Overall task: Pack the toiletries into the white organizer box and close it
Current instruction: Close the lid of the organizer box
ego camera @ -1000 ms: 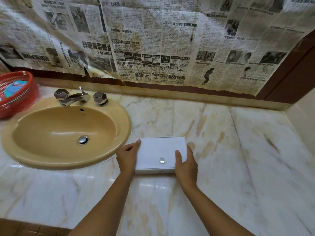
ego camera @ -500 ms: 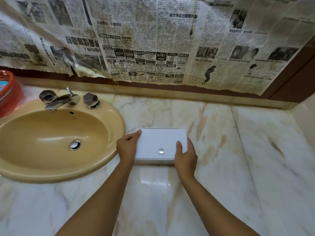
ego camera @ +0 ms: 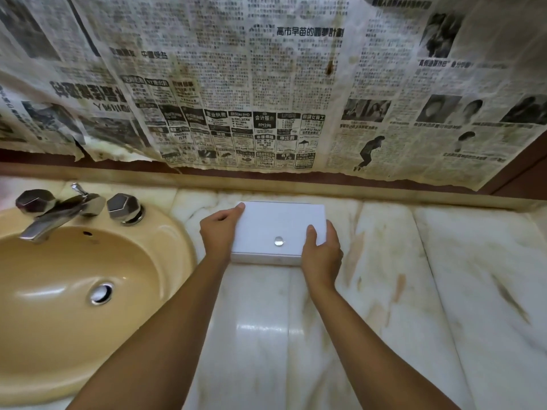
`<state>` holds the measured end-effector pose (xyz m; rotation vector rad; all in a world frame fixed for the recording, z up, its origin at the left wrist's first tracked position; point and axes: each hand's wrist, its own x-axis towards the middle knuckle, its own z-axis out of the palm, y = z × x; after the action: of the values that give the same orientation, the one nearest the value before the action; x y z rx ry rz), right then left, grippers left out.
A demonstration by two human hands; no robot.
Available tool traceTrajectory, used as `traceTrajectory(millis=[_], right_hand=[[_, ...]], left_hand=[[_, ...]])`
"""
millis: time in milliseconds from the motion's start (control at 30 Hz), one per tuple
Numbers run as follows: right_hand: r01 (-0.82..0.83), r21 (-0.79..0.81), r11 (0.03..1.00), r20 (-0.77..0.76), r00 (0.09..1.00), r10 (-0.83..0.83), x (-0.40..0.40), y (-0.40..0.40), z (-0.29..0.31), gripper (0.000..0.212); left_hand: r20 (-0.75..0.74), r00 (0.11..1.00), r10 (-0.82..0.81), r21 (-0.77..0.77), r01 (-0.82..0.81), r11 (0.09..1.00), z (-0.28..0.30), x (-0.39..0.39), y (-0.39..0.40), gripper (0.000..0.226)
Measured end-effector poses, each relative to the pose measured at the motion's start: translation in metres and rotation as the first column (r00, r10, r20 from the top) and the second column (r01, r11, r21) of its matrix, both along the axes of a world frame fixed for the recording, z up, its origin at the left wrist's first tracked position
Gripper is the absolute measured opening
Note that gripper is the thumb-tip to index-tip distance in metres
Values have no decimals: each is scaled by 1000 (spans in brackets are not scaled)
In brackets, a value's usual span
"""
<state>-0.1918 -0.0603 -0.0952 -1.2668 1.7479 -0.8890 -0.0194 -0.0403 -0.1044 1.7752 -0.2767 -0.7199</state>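
The white organizer box lies flat on the marble counter with its lid down and a small clear knob near its front edge. My left hand grips the box's left side, thumb at the far left corner. My right hand grips the front right corner, thumb on the lid. The box sits near the back ledge of the counter. No toiletries are visible outside the box.
A tan sink with a chrome faucet lies to the left of the box. Newspaper covers the wall behind. The marble counter stretches to the right and toward me.
Both hands have slid the closed box away from me toward the back wall. The view has shifted right, and the red basket at the left has left the frame.
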Motion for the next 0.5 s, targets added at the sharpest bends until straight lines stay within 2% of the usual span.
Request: traceTrajectory(millis=[267, 433, 500], right_hand=[[12, 18, 1000, -8, 1000, -12, 4, -14, -4, 52], [19, 53, 998, 138, 990, -26, -7, -4, -1, 56], [48, 52, 998, 188, 980, -57, -16, 7, 0, 55]], left_hand=[[24, 999, -36, 18, 35, 999, -8, 6, -18, 15], [86, 991, -105, 18, 104, 994, 2, 0, -5, 15], [105, 992, -67, -1, 67, 998, 13, -6, 5, 14]])
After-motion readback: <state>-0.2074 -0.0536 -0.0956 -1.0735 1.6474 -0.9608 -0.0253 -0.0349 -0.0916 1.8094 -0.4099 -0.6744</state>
